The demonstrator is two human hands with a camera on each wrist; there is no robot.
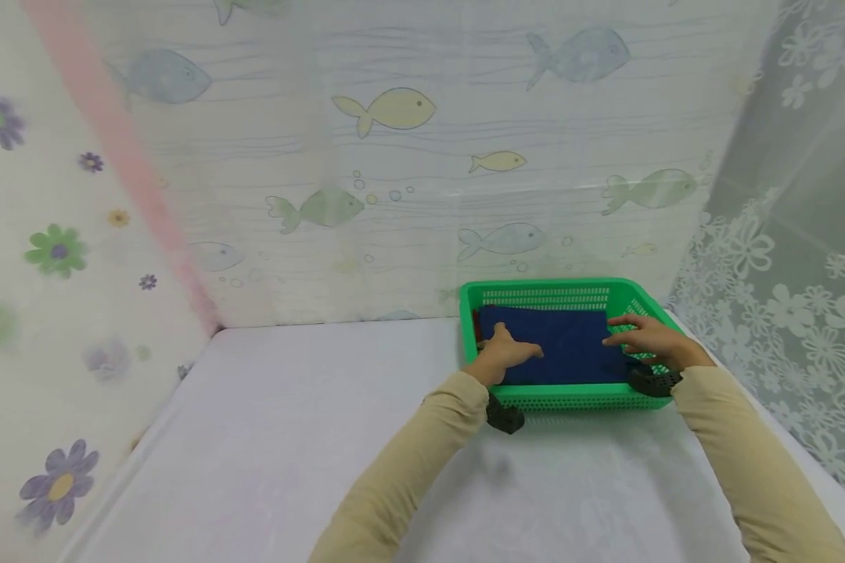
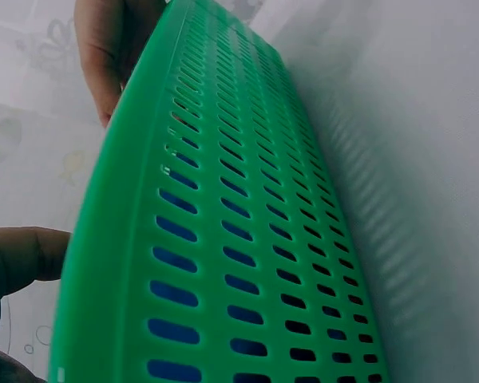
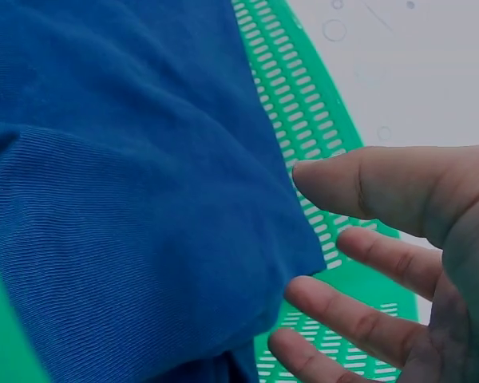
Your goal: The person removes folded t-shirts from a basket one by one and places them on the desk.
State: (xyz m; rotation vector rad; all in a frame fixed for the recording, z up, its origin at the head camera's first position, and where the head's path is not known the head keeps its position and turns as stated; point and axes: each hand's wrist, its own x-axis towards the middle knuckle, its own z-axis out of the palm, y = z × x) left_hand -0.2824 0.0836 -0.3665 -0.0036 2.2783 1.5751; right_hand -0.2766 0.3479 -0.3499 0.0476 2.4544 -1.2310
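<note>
Cloth [image 1: 559,344], dark blue and folded, lies flat in the green basket [image 1: 535,295] at two o'clock on the tabletop [image 1: 289,438]. Left hand [image 1: 505,353] presses its nine-o'clock edge, grip released; right hand [image 1: 644,338] sits at three o'clock, fingers [image 3: 367,263] spread, likely flattening it.

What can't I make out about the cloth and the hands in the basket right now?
- Head view: what lies under the blue cloth in the green basket; a red edge at its left is too small to identify.
- Left wrist view: the basket wall hides the left hand.
- Right wrist view: the right hand is cut off by the frame edge.
</note>
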